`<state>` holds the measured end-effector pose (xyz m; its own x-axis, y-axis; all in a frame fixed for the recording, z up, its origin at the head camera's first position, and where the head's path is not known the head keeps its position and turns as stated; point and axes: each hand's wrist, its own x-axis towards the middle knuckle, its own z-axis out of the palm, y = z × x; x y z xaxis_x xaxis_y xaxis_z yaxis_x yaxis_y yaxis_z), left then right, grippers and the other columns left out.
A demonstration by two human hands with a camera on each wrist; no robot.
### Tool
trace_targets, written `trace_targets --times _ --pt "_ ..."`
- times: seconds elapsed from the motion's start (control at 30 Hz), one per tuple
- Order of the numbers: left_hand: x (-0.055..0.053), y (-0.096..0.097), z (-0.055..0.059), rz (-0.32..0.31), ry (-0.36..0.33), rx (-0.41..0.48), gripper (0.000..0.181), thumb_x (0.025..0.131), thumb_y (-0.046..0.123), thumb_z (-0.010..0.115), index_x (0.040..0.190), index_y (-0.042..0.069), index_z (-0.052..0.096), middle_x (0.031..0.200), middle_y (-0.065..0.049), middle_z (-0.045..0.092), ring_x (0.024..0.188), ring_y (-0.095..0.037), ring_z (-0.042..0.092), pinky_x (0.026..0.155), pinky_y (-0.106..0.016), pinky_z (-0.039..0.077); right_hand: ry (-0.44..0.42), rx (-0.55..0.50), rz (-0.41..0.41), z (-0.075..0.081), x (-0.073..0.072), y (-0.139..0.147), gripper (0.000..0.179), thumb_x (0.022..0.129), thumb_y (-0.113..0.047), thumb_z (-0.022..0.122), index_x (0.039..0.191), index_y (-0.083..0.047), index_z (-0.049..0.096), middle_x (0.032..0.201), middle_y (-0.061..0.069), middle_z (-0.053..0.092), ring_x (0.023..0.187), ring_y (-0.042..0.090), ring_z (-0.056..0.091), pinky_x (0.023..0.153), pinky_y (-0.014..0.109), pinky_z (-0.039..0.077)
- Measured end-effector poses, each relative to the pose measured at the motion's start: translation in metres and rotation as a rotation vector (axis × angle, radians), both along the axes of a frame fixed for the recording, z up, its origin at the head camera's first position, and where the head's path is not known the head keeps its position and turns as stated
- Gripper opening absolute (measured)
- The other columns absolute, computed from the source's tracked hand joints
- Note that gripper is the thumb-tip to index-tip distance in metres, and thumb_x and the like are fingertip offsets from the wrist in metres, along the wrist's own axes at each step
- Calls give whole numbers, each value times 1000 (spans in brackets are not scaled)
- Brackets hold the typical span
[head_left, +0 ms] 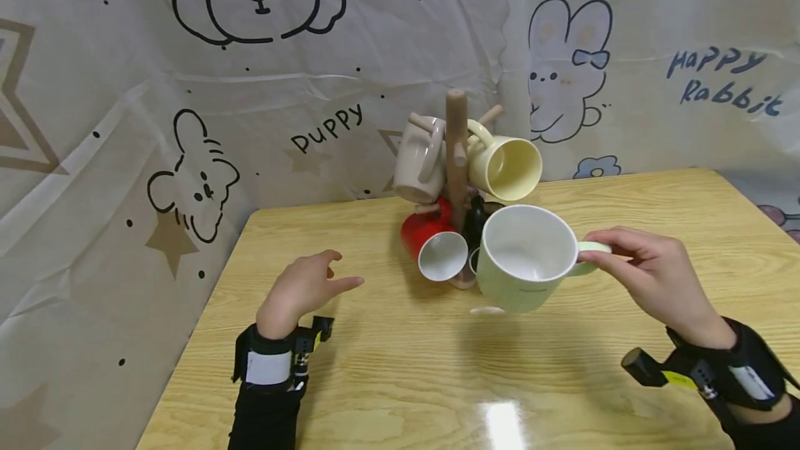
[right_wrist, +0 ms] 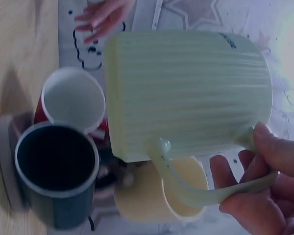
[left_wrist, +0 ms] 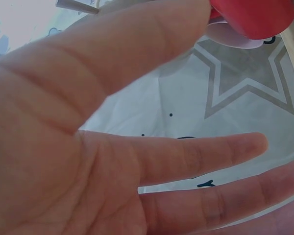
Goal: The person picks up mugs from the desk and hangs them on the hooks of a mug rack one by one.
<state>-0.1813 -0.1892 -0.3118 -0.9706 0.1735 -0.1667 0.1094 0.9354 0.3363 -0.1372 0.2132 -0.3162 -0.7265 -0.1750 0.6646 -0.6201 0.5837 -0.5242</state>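
My right hand point(head_left: 653, 273) pinches the handle of a pale green mug point(head_left: 521, 294) and holds it upright above the table, in front of a wooden mug tree point(head_left: 457, 117). In the right wrist view, ribs run along the green mug's side, and fingers and thumb close round its handle. My left hand point(head_left: 303, 290) hovers left of the tree, fingers loosely extended and holding nothing. A greyish-white mug point(head_left: 415, 167) and a yellow mug point(head_left: 484, 162) hang on the upper pegs. Lower down are a red mug point(head_left: 414, 235) and a dark mug point(right_wrist: 61, 210), the latter mostly hidden in the head view.
The mug tree stands near the back of a wood-grain table point(head_left: 387, 367). Behind it hangs a pale cloth point(head_left: 281, 172) printed with cartoon animals. One upper peg point(head_left: 490, 114) sticks out at the back right of the post.
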Motion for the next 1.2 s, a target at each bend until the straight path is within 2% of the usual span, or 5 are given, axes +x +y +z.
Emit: trace_targets --times 0.3,0.57,0.73,0.93,1.2 --pt "2 0 4 2 2 6 67 80 50 55 125 1 47 106 -19 61 89 -27 57 74 -44 49 67 -6 160 -4 -6 -37 20 69 8 65 85 -4 67 68 0 64 53 0 51 45 14 41" --pt "3 -1 6 4 4 5 67 80 50 55 125 1 48 107 -19 61 90 -28 57 73 -44 49 -691 -248 299 -7 -7 -43 31 89 -21 50 96 7 63 66 -2 64 64 16 60 51 24 50" --pt "4 -1 5 1 30 41 65 81 50 54 124 2 49 106 -18 62 89 -27 57 73 -43 49 -848 -365 366 -12 -16 -45 27 89 -21 50 88 2 65 65 -2 63 62 14 59 53 24 52" --pt "7 15 7 -58 83 403 54 86 50 46 116 6 57 100 -12 66 85 -17 61 78 -39 50 -847 -376 354 -13 -20 -48 28 88 -24 52 89 0 65 66 -1 64 64 13 59 54 23 52" --pt "15 60 10 -212 -198 839 61 90 47 41 128 -1 42 122 -20 53 105 -24 53 89 -42 46 -775 -324 369 -7 -22 -57 39 89 -22 52 104 13 58 70 -1 65 67 16 60 55 23 51"
